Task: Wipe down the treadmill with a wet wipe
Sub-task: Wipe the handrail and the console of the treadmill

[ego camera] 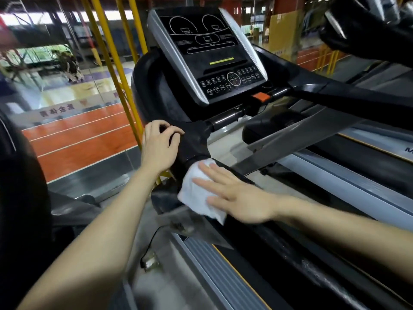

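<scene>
The treadmill fills the view, with its dark console [210, 54] tilted at the top centre and its black left handrail [194, 142] running down toward me. A white wet wipe [196, 193] lies draped over that handrail. My right hand [237, 195] presses flat on the wipe with straight fingers. Further up the same rail, at the bend below the console, my left hand [159, 145] grips the rail with curled fingers.
The grey side rail [214, 265] and black belt [301, 265] lie below the hands. Yellow posts [107, 63] and a glass wall stand to the left, with an orange floor beyond. Another treadmill [357, 30] is at the top right. A cable [149, 258] hangs near the floor.
</scene>
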{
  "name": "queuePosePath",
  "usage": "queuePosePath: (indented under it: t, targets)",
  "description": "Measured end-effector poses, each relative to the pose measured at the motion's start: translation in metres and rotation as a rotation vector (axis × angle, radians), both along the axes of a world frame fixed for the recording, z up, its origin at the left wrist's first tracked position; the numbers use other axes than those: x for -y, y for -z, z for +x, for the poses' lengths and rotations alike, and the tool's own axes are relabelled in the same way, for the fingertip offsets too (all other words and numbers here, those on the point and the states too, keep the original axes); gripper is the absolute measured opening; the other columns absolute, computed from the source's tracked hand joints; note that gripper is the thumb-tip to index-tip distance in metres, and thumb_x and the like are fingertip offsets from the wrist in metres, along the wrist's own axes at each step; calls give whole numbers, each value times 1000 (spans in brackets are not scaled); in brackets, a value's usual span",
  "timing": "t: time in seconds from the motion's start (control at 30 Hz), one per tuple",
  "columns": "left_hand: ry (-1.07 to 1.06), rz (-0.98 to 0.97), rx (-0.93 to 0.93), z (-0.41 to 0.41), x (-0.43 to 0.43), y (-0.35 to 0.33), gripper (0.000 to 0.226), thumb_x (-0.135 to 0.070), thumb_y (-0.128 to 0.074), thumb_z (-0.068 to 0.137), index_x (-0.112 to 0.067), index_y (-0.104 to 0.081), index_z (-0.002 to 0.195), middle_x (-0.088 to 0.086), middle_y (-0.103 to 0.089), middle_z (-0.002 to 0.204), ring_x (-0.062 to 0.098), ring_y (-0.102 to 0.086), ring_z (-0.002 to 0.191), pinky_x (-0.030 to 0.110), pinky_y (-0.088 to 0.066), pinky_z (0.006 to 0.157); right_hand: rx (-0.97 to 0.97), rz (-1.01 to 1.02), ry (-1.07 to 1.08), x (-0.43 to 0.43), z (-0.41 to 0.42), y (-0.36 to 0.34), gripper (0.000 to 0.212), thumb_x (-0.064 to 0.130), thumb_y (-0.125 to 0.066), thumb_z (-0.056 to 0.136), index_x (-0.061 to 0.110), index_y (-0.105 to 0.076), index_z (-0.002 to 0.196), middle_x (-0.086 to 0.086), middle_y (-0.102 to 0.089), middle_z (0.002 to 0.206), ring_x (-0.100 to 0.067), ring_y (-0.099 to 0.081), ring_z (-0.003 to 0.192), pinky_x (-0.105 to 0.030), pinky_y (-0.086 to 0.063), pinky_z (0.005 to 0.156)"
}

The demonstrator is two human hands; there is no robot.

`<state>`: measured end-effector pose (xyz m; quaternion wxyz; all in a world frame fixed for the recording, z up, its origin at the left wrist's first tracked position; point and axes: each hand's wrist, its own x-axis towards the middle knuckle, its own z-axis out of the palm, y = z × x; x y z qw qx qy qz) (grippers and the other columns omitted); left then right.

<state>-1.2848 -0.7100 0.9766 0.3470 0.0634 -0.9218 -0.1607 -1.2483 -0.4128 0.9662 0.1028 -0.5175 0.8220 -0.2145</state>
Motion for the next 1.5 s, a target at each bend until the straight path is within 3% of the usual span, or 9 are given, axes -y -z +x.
queuePosePath:
  t: [0.17,0.33,0.47,0.67,0.93,1.07,1.13,1.33,1.5]
  targets:
    - [89,83,12,-32,8,10,47,-35,-40,105,-24,-64,145,5,-35,169,22,1,165,47,5,133,158,-40,-129,-55,18,10,52,40,-36,116,50,-20,165,39,23,166,12,30,151,-18,16,124]
    - [119,105,-13,-27,12,13,53,-35,-32,110,-17,-49,158,3,-34,170,16,-1,165,50,2,133,31,-152,78,83,-93,10,55,24,-26,119,23,-6,170,-2,16,176,-19,22,161,-40,10,132]
    - [130,111,-17,-27,12,14,53,-35,-30,111,-17,-49,157,-1,-40,165,11,-8,163,51,-2,133,64,-164,127,106,-122,12,54,32,-17,117,19,-14,170,2,18,175,-26,24,162,-52,7,133]
    - [178,178,-162,-28,8,21,47,-26,-32,112,-13,-51,154,-3,-45,160,10,-14,162,50,1,134,226,-298,-216,39,-61,11,49,33,-36,118,44,-27,165,28,9,174,9,22,156,-20,15,126]
    - [203,280,-244,-27,-1,23,50,-30,-30,115,-10,-44,159,-4,-42,166,9,-15,163,52,-4,134,16,-174,289,159,-182,-14,55,41,-20,117,34,-7,171,4,7,179,-13,15,163,-51,8,131]
    - [210,325,-302,-26,-5,25,52,-32,-27,115,-10,-44,159,-6,-41,166,10,-16,163,52,-4,134,62,-356,-14,103,-111,28,51,77,-14,104,74,0,153,34,14,170,-3,19,160,-39,4,133]
    - [217,324,-336,-26,-7,26,55,-35,-26,113,-9,-46,158,-16,-38,165,11,-17,163,52,-5,134,176,-424,-68,88,-100,27,40,76,-24,102,92,-7,135,49,11,162,9,17,157,-31,5,131]
    - [206,282,-336,-25,-6,25,58,-40,-25,113,-8,-48,156,-19,-36,163,12,-19,162,56,-8,133,-7,-121,316,164,-190,-19,53,40,-18,118,38,-12,170,3,4,179,-16,13,164,-47,10,131]
    - [231,342,-348,-27,-7,28,58,-38,-25,113,-8,-50,155,-11,-40,163,12,-21,162,53,-6,134,-35,-171,144,124,-111,-1,58,30,-34,115,31,-10,169,-1,2,179,-20,10,165,-42,6,134]
